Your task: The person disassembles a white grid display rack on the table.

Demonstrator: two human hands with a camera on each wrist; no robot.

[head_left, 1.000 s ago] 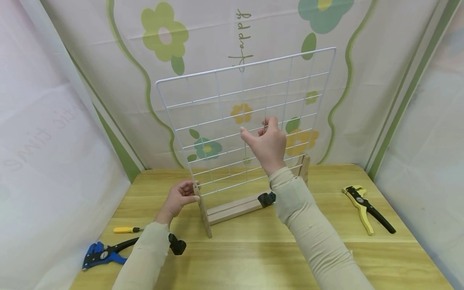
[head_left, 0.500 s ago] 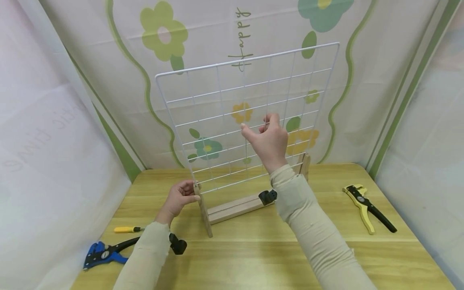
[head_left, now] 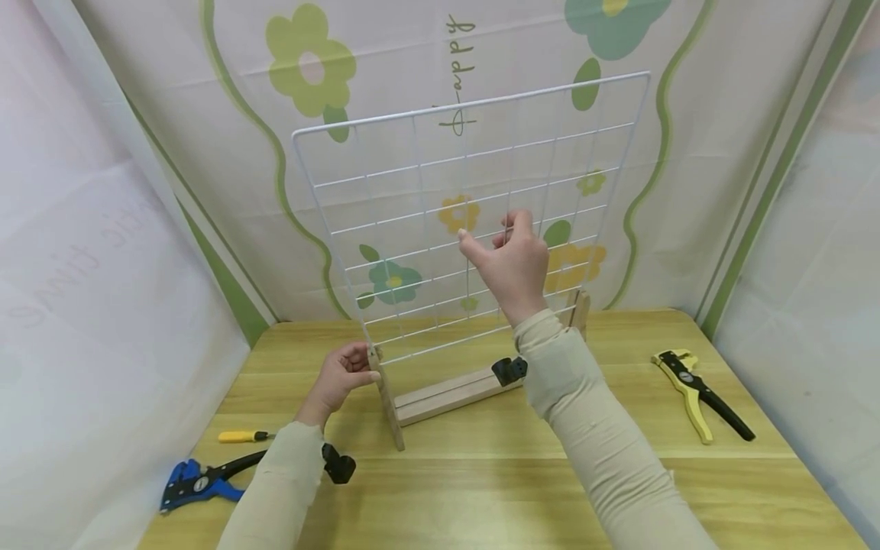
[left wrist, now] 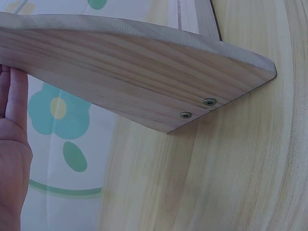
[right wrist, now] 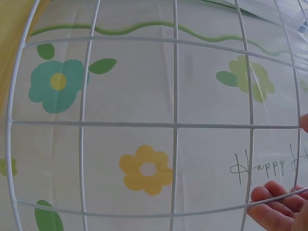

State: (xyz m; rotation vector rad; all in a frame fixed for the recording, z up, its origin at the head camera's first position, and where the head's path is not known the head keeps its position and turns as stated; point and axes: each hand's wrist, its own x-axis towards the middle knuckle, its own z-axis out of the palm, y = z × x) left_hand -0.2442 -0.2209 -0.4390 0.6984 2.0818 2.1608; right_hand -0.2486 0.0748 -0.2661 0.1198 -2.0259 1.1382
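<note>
A white wire grid panel (head_left: pixel 395 184) stands tilted in the wooden stand (head_left: pixel 440 399), between its two upright side boards. My left hand (head_left: pixel 334 380) grips the top of the left side board, with the thumb on the near side. In the left wrist view that board (left wrist: pixel 120 67) shows two screws, and the fingers (left wrist: pixel 18 94) reach past its edge; the thumb is out of sight there. My right hand (head_left: pixel 514 267) has its fingers hooked through the grid around a wire, the thumb raised apart. Curled fingertips (right wrist: pixel 272 197) lie at a wire in the right wrist view.
A yellow-and-black wire stripper (head_left: pixel 694 393) lies on the table (head_left: pixel 474 496) at right. Blue-and-black pliers (head_left: pixel 199 483) and a yellow-handled screwdriver (head_left: pixel 241 436) lie at left, partly under the left forearm. A flowered fabric wall (head_left: pixel 522 46) stands close behind the grid.
The grid's top edge has risen in the head view as the panel tilts. My right hand has moved slightly up with it. The left hand stays on the side board.
</note>
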